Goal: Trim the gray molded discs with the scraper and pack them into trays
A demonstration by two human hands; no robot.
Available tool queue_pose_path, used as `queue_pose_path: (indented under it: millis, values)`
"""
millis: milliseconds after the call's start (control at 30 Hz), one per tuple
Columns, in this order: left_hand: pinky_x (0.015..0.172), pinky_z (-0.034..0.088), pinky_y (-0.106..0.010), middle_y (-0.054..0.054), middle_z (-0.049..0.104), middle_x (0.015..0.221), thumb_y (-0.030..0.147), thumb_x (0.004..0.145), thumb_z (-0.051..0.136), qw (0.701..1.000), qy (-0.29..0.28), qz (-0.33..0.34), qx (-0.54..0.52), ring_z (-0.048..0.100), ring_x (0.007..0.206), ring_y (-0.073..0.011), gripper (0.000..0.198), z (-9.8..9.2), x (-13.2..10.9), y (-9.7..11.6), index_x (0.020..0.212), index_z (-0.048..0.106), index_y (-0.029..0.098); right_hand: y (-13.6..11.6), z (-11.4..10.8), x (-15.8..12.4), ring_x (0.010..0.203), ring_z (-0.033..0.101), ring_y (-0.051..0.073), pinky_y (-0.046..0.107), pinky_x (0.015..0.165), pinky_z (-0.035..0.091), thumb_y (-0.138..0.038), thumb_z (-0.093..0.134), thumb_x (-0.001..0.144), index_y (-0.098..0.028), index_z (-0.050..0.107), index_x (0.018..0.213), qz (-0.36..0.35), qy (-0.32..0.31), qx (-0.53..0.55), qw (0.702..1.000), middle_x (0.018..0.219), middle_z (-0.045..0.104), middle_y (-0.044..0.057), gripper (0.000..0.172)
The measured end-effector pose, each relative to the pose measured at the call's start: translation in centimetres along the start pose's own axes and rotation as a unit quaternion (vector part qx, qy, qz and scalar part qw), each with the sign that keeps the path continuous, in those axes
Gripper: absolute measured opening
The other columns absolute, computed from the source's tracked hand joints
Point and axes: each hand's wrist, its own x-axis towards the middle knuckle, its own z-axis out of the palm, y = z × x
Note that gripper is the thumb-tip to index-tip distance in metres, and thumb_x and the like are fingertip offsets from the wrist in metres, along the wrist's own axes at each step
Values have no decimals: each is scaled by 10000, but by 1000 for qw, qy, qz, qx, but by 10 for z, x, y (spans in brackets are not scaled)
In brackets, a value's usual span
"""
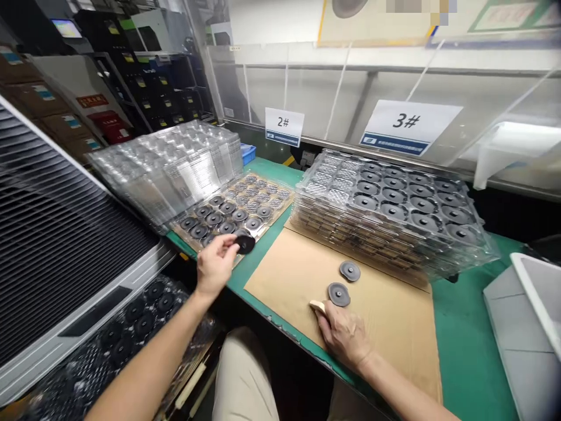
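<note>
My left hand (215,264) pinches a round black disc (245,244) by its edge, over the near edge of a clear plastic tray (280,217). Several similar discs sit in the tray's pockets. Closed around a pale, flat-ended piece (317,306) is my right hand (344,336), resting low over a cardboard sheet (284,272). Most of that piece is hidden by the fingers. Just beyond its tip lies a dark grey disc (339,294) with a small central hub, and a second grey disc (350,271) lies a little farther back.
A tall stack of clear trays (385,213) filled with discs stands behind the cardboard. Nested clear trays (175,169) rise at the back left. A grey bin (521,316) is at the right, on the green table (460,327). More discs in trays (131,327) lie lower left.
</note>
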Motion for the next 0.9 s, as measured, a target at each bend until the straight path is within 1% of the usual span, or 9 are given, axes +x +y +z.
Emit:
queue_pose_path:
  millis: [100, 167, 233, 300, 433, 533, 633, 733, 900]
  values:
    - [906, 573, -386, -89, 773, 1002, 310, 853, 650, 998, 7, 16, 54, 727, 896, -248, 268, 22, 79, -15, 1066, 738, 174, -1, -3, 3, 640, 601, 138, 285, 623, 284, -392, 341, 1121, -185, 666, 978, 11, -10, 13, 1000, 739, 660, 29, 411]
    - [941, 540, -395, -96, 772, 1021, 264, 852, 630, 996, -4, 17, 89, 716, 930, -261, 245, 40, 121, -23, 1047, 746, 171, -1, -4, 5, 640, 595, 137, 287, 627, 279, -367, 351, 1115, -182, 667, 985, 13, -17, 19, 1000, 731, 652, 27, 389]
    - [962, 515, -410, -105, 774, 1013, 233, 851, 623, 992, -14, 6, 122, 704, 976, -283, 223, 58, 151, -30, 1020, 753, 170, -1, -4, 6, 647, 595, 136, 287, 635, 277, -340, 352, 1109, -179, 664, 1002, 11, -20, 27, 999, 741, 652, 29, 367]
    - [969, 501, -427, -113, 774, 1009, 221, 860, 622, 988, -20, -12, 152, 690, 1011, -300, 206, 74, 169, -37, 1009, 755, 173, 0, -4, 6, 648, 590, 136, 287, 643, 276, -318, 350, 1100, -180, 655, 1012, 4, -17, 34, 999, 752, 653, 29, 347]
    - [990, 497, -478, -113, 757, 1070, 277, 917, 652, 979, -38, -42, 196, 673, 1060, -289, 218, 97, 180, -50, 1080, 735, 158, 1, -2, 7, 636, 567, 136, 294, 646, 260, -299, 355, 1087, -177, 626, 953, -2, -10, 37, 999, 750, 641, 29, 326]
    - [1027, 487, -508, -98, 727, 1142, 358, 957, 665, 974, -59, -42, 212, 657, 1119, -273, 280, 106, 180, -54, 1147, 705, 155, 1, -1, 7, 621, 546, 133, 298, 643, 245, -288, 360, 1079, -179, 613, 938, 0, -1, 39, 999, 737, 628, 22, 309]
    - [1027, 499, -507, -93, 708, 1168, 388, 981, 653, 973, -68, -39, 216, 652, 1136, -264, 294, 107, 183, -52, 1162, 693, 159, 1, 0, 8, 607, 533, 132, 299, 633, 234, -285, 362, 1070, -182, 600, 932, -1, 8, 42, 999, 723, 623, 18, 294]
    - [1007, 519, -501, -89, 706, 1144, 398, 996, 634, 973, -58, -52, 218, 664, 1102, -255, 296, 103, 190, -47, 1155, 688, 155, 1, 0, 8, 596, 530, 132, 301, 627, 232, -289, 369, 1069, -184, 584, 909, -2, 14, 43, 999, 712, 618, 14, 289]
    - [982, 533, -494, -87, 701, 1130, 401, 980, 659, 971, -65, -70, 218, 666, 1070, -251, 284, 100, 197, -43, 1112, 691, 151, 0, 0, 8, 614, 553, 132, 299, 637, 248, -273, 376, 1064, -186, 590, 933, -2, 13, 45, 999, 739, 632, 13, 266]
